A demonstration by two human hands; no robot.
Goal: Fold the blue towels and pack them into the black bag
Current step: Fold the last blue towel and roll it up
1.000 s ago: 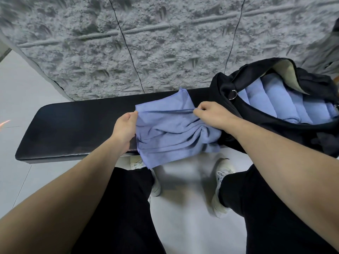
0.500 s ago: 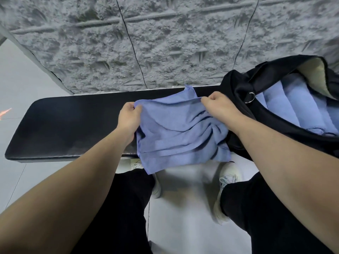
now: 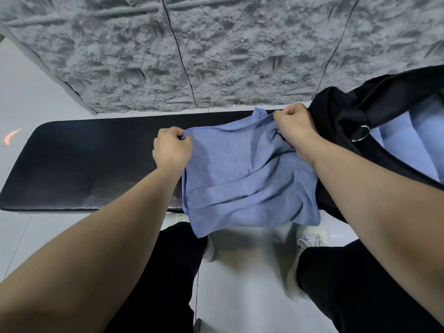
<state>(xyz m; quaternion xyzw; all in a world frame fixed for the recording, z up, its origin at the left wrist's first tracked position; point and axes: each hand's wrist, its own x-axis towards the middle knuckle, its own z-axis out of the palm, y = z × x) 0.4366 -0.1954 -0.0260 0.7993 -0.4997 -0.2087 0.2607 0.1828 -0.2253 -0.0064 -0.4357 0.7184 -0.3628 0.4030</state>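
Both hands are pinching the blue towel (image 3: 242,179) by its far edge: left hand (image 3: 171,149) is curling round the towel's left corner, right hand (image 3: 294,127) is fisting the bunched top edge nearer the bag. Towel is hanging between the two hands, wrinkled, several folds running across it, lower part draping over the near edge of the black bench (image 3: 91,162) and dangling past it toward the floor. One loose corner is sticking up just behind the right hand. Black bag (image 3: 348,111) is sitting at the towel's right, touching or just beside the right wrist, mouth gaping open, metal ring (image 3: 360,133) showing on its side. More folded blue towels (image 3: 415,140) are lying inside the bag; count is hard to tell, since the frame edge is cutting the bag off. Right forearm is covering the towel's right edge, so I cannot tell whether towel and bag are touching. Fingertips of both hands are hiding in the cloth. Below the towel, black trousers (image 3: 168,272) and white shoes (image 3: 305,251) are standing on the pale floor; the left shoe is mostly hidden. Behind the bench a rough grey wall (image 3: 216,49) is filling the top.
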